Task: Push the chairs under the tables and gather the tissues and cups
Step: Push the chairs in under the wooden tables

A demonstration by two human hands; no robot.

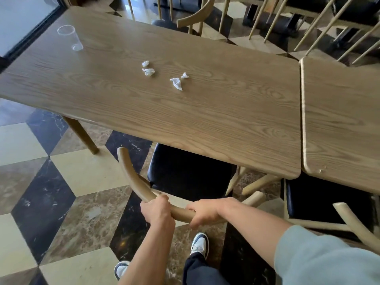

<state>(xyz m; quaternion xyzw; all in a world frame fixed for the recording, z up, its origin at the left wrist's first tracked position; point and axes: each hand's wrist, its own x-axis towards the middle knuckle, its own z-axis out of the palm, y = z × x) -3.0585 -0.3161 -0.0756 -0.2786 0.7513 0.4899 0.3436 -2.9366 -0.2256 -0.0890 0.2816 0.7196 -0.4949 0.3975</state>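
I'm gripping the chair backrest with both hands, left hand and right hand fingers curled round it, seat ahead partly under the table; armrests risk hitting its edge.

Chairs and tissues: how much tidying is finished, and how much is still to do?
Nothing is finished yet. In hand: the left hand and right hand grip the curved wooden backrest of the black-cushioned chair, whose seat is partly under the long wooden table. Left: four crumpled white tissues and the clear plastic cup remain on the table.
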